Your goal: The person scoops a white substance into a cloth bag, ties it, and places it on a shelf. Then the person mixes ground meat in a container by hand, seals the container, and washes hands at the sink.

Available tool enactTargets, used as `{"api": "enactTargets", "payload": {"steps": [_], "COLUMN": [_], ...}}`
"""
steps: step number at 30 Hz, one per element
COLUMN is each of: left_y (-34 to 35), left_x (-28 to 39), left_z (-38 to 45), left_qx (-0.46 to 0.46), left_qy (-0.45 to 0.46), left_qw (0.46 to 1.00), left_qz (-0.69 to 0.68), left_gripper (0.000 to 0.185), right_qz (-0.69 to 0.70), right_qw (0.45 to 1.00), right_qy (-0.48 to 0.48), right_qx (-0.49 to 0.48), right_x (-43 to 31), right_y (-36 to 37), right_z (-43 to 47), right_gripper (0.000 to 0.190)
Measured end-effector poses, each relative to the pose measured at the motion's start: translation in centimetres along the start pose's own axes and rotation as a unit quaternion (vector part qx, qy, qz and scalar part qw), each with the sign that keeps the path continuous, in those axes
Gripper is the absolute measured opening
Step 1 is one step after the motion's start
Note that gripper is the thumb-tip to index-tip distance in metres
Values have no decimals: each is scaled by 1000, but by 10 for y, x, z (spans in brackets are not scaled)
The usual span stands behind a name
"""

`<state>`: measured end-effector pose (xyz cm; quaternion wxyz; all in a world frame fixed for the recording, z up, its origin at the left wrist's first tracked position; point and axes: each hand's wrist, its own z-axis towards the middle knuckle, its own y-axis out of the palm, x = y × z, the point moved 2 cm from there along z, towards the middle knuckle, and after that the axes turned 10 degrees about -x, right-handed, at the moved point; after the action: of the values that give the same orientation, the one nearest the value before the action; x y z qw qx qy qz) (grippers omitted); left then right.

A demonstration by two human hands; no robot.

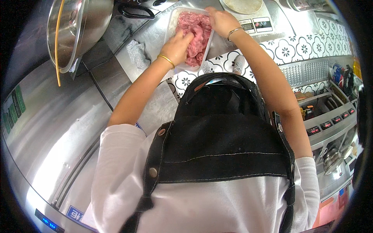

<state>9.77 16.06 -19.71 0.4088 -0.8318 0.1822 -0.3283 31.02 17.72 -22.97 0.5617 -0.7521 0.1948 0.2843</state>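
A clear plastic tub point(167, 32) full of raw sliced meat point(195, 20) rests on the stainless steel counter point(158, 43). My left hand point(177, 46), a gold-coloured bangle at its wrist, grips a clump of that meat near the middle of the tub. Its fingertips are partly hidden in the meat, which looks slightly blurred. My right hand point(225, 24), with a thin silver-coloured bangle, holds the tub's rim at the far right corner. Just past that hand stands a kitchen scale point(253, 26) with a round plate point(243, 5) and a display.
A grey cloth point(137, 54) lies left of the tub. Farther left are a large steel bowl point(96, 23) and a black handle point(135, 13). Patterned floor tiles point(285, 51) show below the counter edge. On the right stands a steel cooking unit point(332, 122) with lit red displays.
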Motion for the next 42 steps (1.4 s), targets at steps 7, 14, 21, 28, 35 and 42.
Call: {"api": "enactTargets", "payload": {"steps": [7, 14, 21, 28, 35, 42], "left_y": [34, 31, -1, -3, -2, 9], "left_x": [-16, -10, -20, -2, 10, 8], "left_z": [16, 49, 52, 9, 50, 68], "left_qx": [-29, -3, 11, -69, -157, -18], "left_qy": [30, -33, -174, -61, 53, -4], "left_qw": [985, 991, 984, 987, 889, 958], "left_qz": [165, 127, 24, 133, 427, 285], "left_gripper": [43, 61, 53, 125, 112, 49], "right_qz": [-1, -51, -39, -18, -18, -77], "right_qw": [1000, 998, 999, 999, 1000, 990], "right_qy": [-15, 20, 7, 27, 21, 67], "right_qx": [4, 15, -24, -16, 4, -94], "right_x": [8, 21, 22, 22, 21, -2], "right_y": [8, 20, 13, 17, 14, -18], "right_z": [1, 13, 21, 18, 14, 22], "right_gripper": [34, 22, 23, 22, 20, 25]}}
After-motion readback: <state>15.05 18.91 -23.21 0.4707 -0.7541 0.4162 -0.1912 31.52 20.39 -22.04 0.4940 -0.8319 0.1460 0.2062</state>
